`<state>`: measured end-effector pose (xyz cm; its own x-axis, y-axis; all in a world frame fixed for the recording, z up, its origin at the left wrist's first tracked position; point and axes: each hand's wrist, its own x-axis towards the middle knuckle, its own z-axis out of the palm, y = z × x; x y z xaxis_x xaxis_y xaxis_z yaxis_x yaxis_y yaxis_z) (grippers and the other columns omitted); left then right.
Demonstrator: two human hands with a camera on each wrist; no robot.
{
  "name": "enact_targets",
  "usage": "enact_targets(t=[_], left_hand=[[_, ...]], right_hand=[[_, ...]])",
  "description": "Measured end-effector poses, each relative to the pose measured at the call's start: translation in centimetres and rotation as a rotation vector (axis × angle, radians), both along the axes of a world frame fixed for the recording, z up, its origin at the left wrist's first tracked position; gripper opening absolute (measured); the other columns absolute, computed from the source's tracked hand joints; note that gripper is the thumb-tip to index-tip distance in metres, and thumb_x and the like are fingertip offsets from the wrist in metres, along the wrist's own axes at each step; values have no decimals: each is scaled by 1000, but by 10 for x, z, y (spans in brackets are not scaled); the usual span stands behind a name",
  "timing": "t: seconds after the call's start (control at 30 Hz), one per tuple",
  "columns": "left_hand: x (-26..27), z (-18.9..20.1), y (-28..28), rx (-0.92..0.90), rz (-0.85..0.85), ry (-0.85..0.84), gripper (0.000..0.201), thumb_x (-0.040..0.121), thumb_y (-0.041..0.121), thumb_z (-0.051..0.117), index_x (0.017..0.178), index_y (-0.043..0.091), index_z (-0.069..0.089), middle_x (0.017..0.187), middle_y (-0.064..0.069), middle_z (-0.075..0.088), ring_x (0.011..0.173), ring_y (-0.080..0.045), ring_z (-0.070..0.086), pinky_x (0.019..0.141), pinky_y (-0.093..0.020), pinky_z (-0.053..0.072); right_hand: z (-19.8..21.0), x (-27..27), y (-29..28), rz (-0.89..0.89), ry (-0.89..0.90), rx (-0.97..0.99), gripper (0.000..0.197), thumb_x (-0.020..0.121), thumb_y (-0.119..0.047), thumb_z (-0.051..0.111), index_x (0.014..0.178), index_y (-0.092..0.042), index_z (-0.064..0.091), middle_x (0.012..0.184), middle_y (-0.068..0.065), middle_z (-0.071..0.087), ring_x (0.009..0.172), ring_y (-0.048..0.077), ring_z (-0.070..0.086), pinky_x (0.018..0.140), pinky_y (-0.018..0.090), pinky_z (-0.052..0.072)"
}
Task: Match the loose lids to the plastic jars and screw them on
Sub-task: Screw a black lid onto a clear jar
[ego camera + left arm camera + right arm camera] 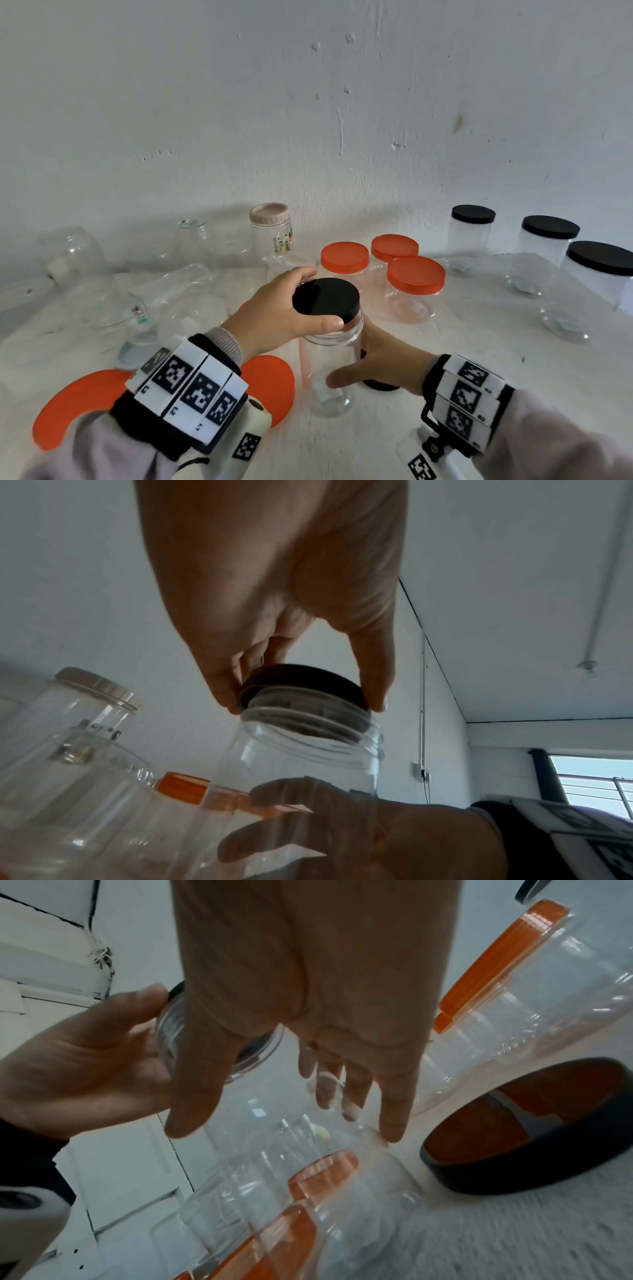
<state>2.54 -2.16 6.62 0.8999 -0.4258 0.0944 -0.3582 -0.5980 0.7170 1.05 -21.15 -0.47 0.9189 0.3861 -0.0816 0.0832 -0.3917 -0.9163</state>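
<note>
Lid: where it sits on the jar's mouth, the black lid (326,300) is seen slightly tilted, its thread not yet seated by the look of the left wrist view.
Jar: the clear jar (330,363) is held upright at centre, its long axis vertical, between both hands.
Left hand (277,317): clamped on the lid's rim from above.
Right hand (380,363): wrapped round the jar's body.
Room: orange-lidded jars (415,275) stand just behind; a loose black lid (534,1127) lies beside the right hand, orange lids (270,387) near the left wrist.
</note>
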Motion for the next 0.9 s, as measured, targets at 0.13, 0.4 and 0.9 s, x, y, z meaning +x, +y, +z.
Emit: enact_targets(t=[0.13,0.4,0.9], left_hand=[[-2,-3,1,14,-25,-24,88,69,49,77,143,30,33,143,15,41,122,-1,40,97,-20,35],[-1,-9,2,55,-67,-71,93,67,54,77,144,33,29,143,17,40,118,2,38,98,-21,36],[-8,-48,8,-275,-59,173,115,53,45,89,146,29,22,145,15,39,134,-5,37,115,-36,29]], right_hand=[[0,-1,0,3,11,-2,104,70,-25,85,147,-38,17,141,-24,37,132,1,33,103,16,31],[3,-4,1,-2,30,-13,104,72,-20,83,149,-36,15,145,-17,37,136,6,32,115,35,26],[61,-3,-24,27,-86,-159,110,53,-46,85,142,-43,19,145,-23,31,137,1,27,109,30,29]])
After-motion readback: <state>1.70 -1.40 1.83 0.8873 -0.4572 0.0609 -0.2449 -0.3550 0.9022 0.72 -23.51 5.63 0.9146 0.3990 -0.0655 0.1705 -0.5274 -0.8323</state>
